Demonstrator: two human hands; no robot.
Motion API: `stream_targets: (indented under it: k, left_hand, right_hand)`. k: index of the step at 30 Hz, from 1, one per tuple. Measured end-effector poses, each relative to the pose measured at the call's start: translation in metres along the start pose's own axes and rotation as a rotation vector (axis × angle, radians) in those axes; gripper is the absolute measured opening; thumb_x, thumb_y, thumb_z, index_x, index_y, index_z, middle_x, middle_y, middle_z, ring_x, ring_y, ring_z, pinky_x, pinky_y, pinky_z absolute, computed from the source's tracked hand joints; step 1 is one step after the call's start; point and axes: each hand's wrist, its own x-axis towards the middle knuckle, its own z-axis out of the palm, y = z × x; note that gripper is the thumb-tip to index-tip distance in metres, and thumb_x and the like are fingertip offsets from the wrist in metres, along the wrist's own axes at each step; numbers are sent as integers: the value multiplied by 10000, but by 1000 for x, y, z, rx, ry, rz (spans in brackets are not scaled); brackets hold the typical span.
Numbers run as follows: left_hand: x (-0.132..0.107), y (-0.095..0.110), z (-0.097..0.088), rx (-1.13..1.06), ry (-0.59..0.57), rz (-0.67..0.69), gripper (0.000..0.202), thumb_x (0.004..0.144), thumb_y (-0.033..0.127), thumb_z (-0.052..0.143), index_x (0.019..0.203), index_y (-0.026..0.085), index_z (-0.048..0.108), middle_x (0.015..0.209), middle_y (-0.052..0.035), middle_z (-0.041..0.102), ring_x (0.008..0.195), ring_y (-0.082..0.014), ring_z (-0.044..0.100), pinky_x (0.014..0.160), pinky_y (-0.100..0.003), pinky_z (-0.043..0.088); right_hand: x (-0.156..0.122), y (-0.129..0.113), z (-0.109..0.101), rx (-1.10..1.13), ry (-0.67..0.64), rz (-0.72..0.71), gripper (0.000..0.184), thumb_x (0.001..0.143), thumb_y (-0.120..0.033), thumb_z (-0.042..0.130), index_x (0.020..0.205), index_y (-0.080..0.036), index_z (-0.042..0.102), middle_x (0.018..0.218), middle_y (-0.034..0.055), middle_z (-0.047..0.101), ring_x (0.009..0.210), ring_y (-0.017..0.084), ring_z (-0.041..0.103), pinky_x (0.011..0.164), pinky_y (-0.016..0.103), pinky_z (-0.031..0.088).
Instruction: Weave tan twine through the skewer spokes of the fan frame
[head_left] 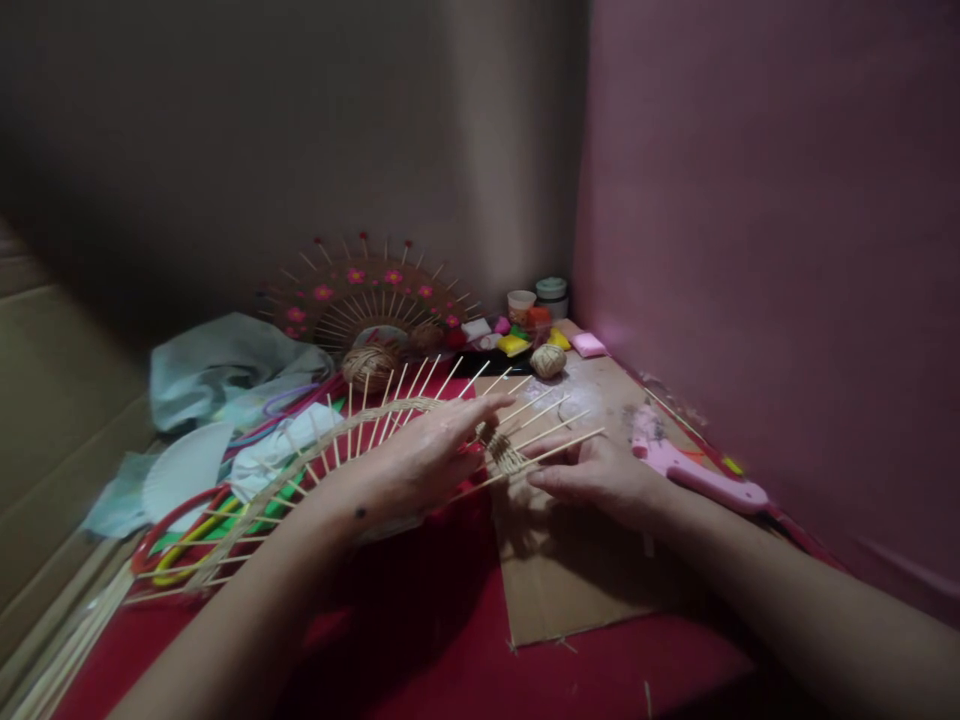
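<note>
Red surface, pink-walled corner: my left hand [424, 462], grip spread flat, presses the skewer fan [352, 425] at the cardboard's [585, 580] left edge; right hand's [600, 482] grip I cannot tell; light, brittle, I judge, best held by its woven hub [508, 458].

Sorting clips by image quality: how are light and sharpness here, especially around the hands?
Head view: dim overall, brightest on the cardboard and the pink glue gun; in the same head view the far wall sinks into shadow; the left hand and right hand look soft, as do the sticks of the woven piece; no glare anywhere.
</note>
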Motion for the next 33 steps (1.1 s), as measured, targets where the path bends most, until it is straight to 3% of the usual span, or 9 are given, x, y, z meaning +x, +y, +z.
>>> stream_targets:
  k: [6, 13, 18, 23, 33]
  left_hand:
    - [0, 3, -5, 18, 49, 38, 506, 790, 65, 481, 1252, 271, 452, 1010, -29, 593, 872, -147, 544, 775, -278, 437]
    - [-1, 1, -7, 22, 15, 91, 419, 818, 77, 460, 1183, 273, 519, 1067, -39, 547, 915, -149, 523, 794, -284, 429]
    - [-1, 3, -9, 39, 15, 78, 432, 807, 62, 453, 1185, 260, 518, 1065, -50, 545, 916, -160, 513, 789, -293, 428]
    - [-1, 5, -10, 22, -9, 95, 328, 836, 108, 441, 1103, 244, 572, 1056, -57, 542, 881, -151, 524, 770, -285, 435]
    - [1, 4, -7, 26, -16, 95, 347, 814, 83, 466, 1106, 227, 584, 1025, -64, 551, 858, -150, 528, 753, -279, 437]
  right_hand:
    - [0, 5, -9, -7, 24, -16, 190, 736, -269, 651, 877, -145, 677, 525, -57, 432, 472, 45, 321, 445, 197, 236]
    - [-2, -4, -22, -65, 9, 19, 244, 701, -336, 688, 842, -138, 713, 508, -35, 471, 457, 48, 323, 424, 210, 206]
    - [-2, -10, -30, -48, 92, -15, 201, 690, -269, 673, 828, -125, 695, 460, -55, 428, 423, 45, 302, 398, 212, 167]
    - [-4, -13, -41, -44, 90, -32, 131, 698, -209, 640, 808, -143, 669, 498, -46, 474, 451, 49, 380, 423, 195, 236]
    - [-12, -33, -38, -271, 315, -138, 157, 767, -306, 613, 730, -156, 643, 515, -42, 479, 424, 42, 350, 394, 199, 243]
